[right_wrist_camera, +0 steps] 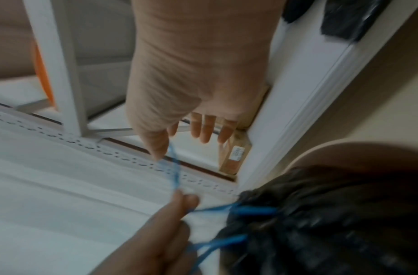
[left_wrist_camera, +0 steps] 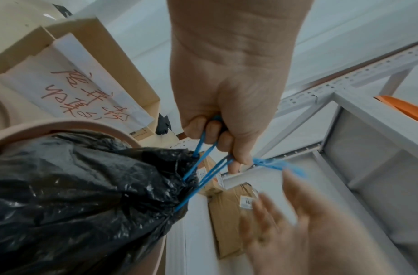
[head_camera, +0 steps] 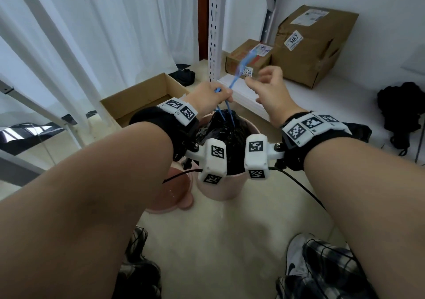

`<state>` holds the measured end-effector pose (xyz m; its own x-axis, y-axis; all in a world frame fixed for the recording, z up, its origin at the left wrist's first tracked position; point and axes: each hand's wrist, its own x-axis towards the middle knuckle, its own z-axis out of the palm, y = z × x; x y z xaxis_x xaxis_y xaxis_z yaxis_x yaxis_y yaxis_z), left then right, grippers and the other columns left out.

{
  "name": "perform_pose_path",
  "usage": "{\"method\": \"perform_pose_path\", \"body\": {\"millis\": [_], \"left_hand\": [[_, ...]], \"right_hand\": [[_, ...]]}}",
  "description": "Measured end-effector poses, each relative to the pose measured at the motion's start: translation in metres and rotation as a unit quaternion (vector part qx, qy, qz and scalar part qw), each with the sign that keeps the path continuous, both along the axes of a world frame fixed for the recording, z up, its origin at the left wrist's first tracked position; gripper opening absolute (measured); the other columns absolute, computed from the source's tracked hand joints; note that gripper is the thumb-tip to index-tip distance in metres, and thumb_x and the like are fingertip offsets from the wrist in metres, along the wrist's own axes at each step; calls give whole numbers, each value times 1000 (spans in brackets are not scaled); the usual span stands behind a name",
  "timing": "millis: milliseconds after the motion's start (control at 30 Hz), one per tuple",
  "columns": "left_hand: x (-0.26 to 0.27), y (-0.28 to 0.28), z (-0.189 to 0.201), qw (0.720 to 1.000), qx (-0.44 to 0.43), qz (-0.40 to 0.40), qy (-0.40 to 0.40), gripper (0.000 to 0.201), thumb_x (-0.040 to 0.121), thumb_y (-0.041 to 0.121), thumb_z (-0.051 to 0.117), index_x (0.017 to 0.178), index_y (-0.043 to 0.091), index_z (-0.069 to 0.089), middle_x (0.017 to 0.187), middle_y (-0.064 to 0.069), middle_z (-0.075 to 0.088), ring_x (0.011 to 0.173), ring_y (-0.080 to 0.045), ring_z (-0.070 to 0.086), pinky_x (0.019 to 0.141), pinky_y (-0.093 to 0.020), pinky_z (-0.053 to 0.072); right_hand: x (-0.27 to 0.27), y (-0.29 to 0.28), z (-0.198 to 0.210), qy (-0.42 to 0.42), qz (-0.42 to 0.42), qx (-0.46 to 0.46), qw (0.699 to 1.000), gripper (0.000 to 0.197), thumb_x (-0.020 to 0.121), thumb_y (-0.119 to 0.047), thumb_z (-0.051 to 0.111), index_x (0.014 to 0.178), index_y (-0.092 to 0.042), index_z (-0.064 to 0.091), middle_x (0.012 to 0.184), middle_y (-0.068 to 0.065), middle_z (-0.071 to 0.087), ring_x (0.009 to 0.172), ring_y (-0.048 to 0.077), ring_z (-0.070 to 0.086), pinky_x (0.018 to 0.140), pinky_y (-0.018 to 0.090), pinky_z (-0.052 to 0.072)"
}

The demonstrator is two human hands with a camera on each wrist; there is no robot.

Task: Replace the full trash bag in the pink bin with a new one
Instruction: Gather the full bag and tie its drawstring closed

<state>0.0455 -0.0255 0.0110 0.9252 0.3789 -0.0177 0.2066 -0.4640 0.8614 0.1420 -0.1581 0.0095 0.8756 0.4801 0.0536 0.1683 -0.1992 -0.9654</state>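
The pink bin (head_camera: 220, 190) stands on the floor between my forearms, holding a full black trash bag (head_camera: 230, 133) whose mouth is gathered. Blue drawstrings (head_camera: 224, 112) rise taut from the bag into my left hand (head_camera: 216, 94), which grips them in a fist just above the bin. The left wrist view shows the fingers (left_wrist_camera: 212, 135) curled round the strings over the bag (left_wrist_camera: 85, 195). A loose string end (head_camera: 241, 66) flicks upward, blurred. My right hand (head_camera: 259, 87) hovers just right of it with relaxed fingers, holding nothing; its straight fingers (right_wrist_camera: 203, 130) show in the right wrist view.
A pink lid (head_camera: 170, 197) lies on the floor left of the bin. An open cardboard box (head_camera: 142, 96) sits behind it. The white rack upright (head_camera: 215, 34) and low shelf (head_camera: 345, 96) carry taped boxes (head_camera: 315, 45) and black items (head_camera: 400, 107). White curtains hang at left.
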Motion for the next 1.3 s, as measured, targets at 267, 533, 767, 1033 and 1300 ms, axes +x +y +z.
{"method": "perform_pose_path", "body": {"millis": [267, 533, 767, 1033, 1300], "left_hand": [[-3, 3, 1, 997, -68, 13, -29, 30, 97, 27, 49, 70, 18, 59, 52, 5, 39, 49, -10, 33, 50, -21, 31], [-10, 10, -1, 998, -40, 40, -14, 31, 102, 21, 38, 84, 5, 58, 69, -3, 57, 51, -6, 52, 48, -12, 46], [-13, 16, 5, 996, 43, 37, 71, 39, 102, 32, 35, 68, 12, 43, 57, -6, 51, 41, -15, 44, 35, -17, 38], [-9, 11, 10, 996, -53, 70, -19, 41, 102, 33, 33, 66, 14, 41, 81, -10, 53, 57, -13, 47, 50, -17, 41], [-9, 0, 22, 998, -56, -14, -30, 40, 96, 32, 51, 61, 13, 53, 45, 8, 54, 39, -2, 44, 42, -14, 36]], "right_hand": [[-17, 5, -13, -18, 212, -129, 969, 24, 91, -8, 56, 114, -8, 65, 72, -7, 59, 49, -5, 52, 55, 11, 41], [-18, 17, -24, -4, 138, -110, 984, 26, 95, -11, 49, 74, -7, 63, 64, 3, 62, 34, -1, 47, 42, 12, 38], [-10, 15, -16, 11, 78, -92, 993, 31, 96, -14, 46, 68, -14, 60, 68, 5, 63, 51, 8, 55, 49, 18, 47], [-16, 8, -4, 93, 67, -19, 993, 33, 98, -8, 40, 68, -7, 54, 68, 11, 58, 35, 4, 57, 45, 14, 52], [-18, 5, 0, 41, 125, -83, 988, 31, 96, -9, 46, 68, -10, 57, 61, 7, 53, 32, 0, 45, 38, 11, 36]]}}
